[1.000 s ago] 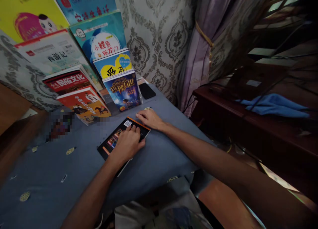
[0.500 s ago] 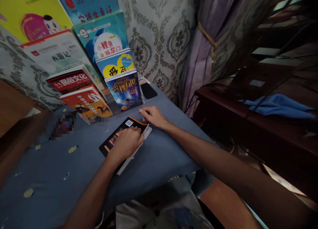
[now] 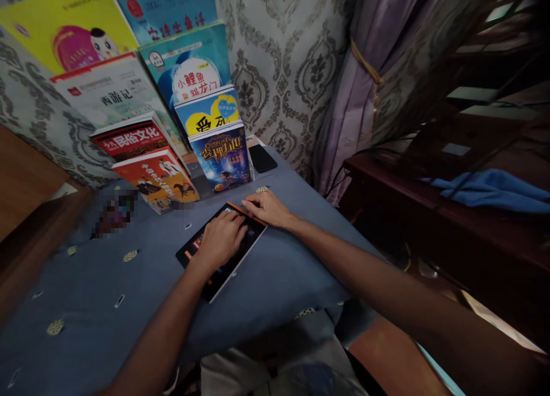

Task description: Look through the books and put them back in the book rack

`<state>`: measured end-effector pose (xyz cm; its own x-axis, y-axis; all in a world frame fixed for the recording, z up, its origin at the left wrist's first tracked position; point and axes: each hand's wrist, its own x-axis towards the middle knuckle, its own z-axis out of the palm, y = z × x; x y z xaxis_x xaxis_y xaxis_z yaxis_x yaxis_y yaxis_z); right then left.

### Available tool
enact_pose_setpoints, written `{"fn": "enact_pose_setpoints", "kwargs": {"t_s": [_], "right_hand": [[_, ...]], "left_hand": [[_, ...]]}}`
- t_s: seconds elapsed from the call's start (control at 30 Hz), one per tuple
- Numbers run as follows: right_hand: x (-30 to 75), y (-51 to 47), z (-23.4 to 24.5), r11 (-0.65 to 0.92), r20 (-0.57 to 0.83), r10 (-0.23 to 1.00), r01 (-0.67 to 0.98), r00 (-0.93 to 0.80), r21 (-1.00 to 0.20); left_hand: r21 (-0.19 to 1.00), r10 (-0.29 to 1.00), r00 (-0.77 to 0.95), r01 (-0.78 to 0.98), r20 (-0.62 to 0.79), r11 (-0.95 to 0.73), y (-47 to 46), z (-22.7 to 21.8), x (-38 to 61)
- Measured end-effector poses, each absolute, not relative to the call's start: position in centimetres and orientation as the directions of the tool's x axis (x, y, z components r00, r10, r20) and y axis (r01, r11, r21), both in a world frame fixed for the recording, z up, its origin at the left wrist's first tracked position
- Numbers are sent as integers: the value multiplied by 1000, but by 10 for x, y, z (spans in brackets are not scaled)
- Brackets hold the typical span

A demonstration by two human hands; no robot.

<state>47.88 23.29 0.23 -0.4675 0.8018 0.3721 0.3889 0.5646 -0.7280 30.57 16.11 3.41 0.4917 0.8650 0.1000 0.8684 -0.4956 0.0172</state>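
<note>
A black book [image 3: 232, 265] with an orange strip along its far edge lies closed, back cover up, on the blue cloth. My left hand [image 3: 224, 235] rests flat on the cover with its fingers stretched out, hiding much of the print. At the book's far right edge is my right hand [image 3: 268, 208], its fingers curled together and the thumb and fingertips at the orange strip. Just beyond the hands stands a blue book [image 3: 221, 158], and left of it an orange book [image 3: 157, 181].
More books stand in two rows behind, among them a red one [image 3: 133, 137], a white one [image 3: 118, 95] and a yellow one [image 3: 47, 26]. A dark phone [image 3: 263, 159] lies beside the blue book. To the right are a purple curtain [image 3: 350, 98] and a blue cloth [image 3: 494, 191] on dark furniture.
The cover, lifted off the white pages before, now lies flat. My left hand has opened out over it, and my right hand has come down to the book's edge. The view has shifted slightly.
</note>
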Motion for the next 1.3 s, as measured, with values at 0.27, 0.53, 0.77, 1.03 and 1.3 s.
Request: {"fn": "enact_pose_setpoints", "kwargs": {"t_s": [0.27,0.53,0.77,1.03,1.3], "right_hand": [[477,232,1,582,370,807,508,-461,-635],[469,217,5,588,343,808,630,-478,-507],[487,181,5,590,358,806,694,-472,-413],[495,147,4,571,316,820,721,-477,-393],[457,202,10,513,225,859,768,-460,-384]], "left_hand": [[59,924,363,926,120,-372,192,18,273],[100,926,357,924,121,-369,193,19,271],[133,920,368,913,135,-385,194,15,268],[124,929,339,925,151,-358,192,16,268],[24,982,98,994,163,-103,200,25,245]]}}
